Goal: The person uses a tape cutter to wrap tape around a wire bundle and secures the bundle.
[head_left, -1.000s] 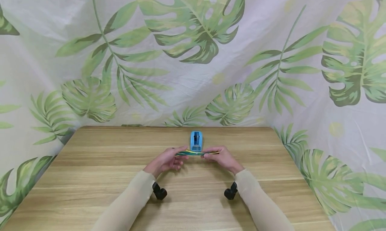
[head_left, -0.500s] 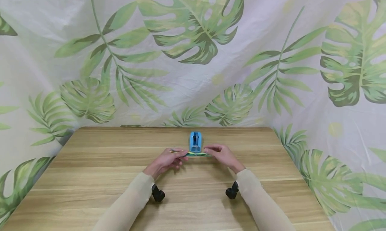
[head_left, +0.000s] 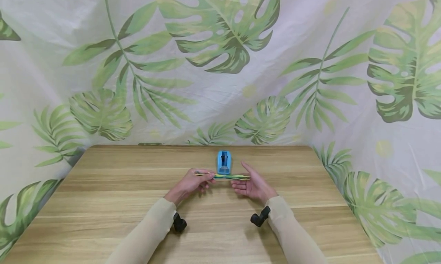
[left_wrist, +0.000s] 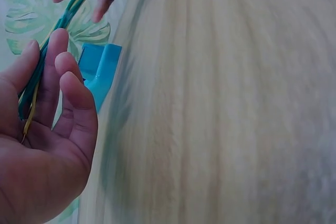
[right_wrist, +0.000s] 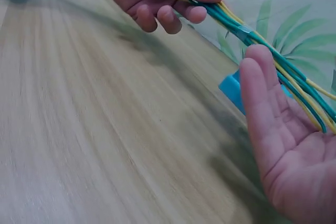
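Note:
A bundle of green and yellow wires (head_left: 231,177) is held level above the table, with a band of clear tape (right_wrist: 244,31) around its middle. My left hand (head_left: 193,183) pinches one end between thumb and fingers. At the other end, my right hand (head_left: 256,186) has its fingers straight and thumb raised; the wire ends lie across its palm and fingers in the right wrist view. Just behind the bundle stands a blue tape dispenser (head_left: 224,161), also partly visible past the left fingers (left_wrist: 68,66) in the left wrist view.
The wood-grain table (head_left: 103,202) extends to both sides and in front of the hands. A leaf-patterned cloth (head_left: 206,95) hangs behind it and at the sides. A black wrist camera (head_left: 180,222) is strapped at the left sleeve, another black camera (head_left: 260,217) at the right.
My right hand has let go of its pinch, turned palm upward and spread its thumb away from the wires. My left hand has shifted its hold on its end, which it still grips.

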Action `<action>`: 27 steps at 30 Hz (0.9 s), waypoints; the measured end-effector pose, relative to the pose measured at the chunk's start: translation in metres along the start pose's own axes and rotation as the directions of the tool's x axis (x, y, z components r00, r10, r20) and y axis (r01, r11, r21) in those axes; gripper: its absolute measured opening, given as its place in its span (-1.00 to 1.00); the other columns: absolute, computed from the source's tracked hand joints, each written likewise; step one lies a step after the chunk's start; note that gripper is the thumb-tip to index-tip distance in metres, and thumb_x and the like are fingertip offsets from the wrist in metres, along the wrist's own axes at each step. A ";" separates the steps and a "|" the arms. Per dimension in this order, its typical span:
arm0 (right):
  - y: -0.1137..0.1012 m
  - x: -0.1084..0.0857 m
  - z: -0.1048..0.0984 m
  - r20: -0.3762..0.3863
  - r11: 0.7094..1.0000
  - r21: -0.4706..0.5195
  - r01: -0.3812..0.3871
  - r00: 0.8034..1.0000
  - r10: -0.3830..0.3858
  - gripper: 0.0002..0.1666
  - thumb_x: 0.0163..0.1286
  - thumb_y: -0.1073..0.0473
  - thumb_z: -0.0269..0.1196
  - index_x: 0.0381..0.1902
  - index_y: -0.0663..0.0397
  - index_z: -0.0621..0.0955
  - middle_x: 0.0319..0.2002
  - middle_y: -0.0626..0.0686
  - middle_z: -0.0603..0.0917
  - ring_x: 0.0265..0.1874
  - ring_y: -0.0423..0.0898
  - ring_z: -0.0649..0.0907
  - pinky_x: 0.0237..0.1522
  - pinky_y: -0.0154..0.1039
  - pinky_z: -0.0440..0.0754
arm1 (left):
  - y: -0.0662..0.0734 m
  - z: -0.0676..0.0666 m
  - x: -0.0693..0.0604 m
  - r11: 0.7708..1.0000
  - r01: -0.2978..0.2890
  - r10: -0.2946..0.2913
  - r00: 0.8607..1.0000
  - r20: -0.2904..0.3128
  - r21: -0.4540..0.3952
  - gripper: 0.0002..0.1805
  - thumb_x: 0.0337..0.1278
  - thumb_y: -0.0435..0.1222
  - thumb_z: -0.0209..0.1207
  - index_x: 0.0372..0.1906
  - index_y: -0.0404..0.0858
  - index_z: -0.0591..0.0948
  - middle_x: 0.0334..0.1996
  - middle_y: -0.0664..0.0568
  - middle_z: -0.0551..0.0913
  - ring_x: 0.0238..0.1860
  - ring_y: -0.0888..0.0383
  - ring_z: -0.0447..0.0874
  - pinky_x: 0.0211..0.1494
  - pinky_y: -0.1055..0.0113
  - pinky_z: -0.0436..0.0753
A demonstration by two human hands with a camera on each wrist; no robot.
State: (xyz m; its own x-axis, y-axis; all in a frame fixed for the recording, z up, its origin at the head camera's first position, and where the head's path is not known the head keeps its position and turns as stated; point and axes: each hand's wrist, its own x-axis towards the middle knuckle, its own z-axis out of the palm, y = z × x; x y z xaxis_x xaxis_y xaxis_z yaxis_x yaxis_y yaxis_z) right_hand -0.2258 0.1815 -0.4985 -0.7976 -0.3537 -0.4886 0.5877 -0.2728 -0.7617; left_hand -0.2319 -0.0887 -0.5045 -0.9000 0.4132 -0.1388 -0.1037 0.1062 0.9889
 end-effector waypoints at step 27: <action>-0.008 0.000 -0.002 0.083 0.967 -0.190 0.173 0.984 -0.159 -0.83 0.47 0.38 0.20 -0.08 0.30 0.69 -0.27 0.20 0.77 -0.33 -0.08 0.77 -0.11 -0.17 0.71 | 0.004 -0.003 -0.003 0.981 0.148 -0.162 0.981 -0.111 -0.122 -0.26 0.34 0.22 0.09 0.24 -0.34 0.57 -0.19 -0.24 0.71 -0.53 0.16 0.54 -0.50 0.35 0.51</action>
State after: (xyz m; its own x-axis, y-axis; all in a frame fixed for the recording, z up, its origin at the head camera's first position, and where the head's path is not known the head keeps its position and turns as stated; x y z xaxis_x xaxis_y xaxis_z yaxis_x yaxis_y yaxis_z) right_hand -0.2304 0.1858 -0.4932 -0.8669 -0.3791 -0.3238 0.4044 -0.1550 -0.9013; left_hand -0.2312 -0.0919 -0.4997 -0.9129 0.2872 -0.2901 -0.2866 0.0550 0.9565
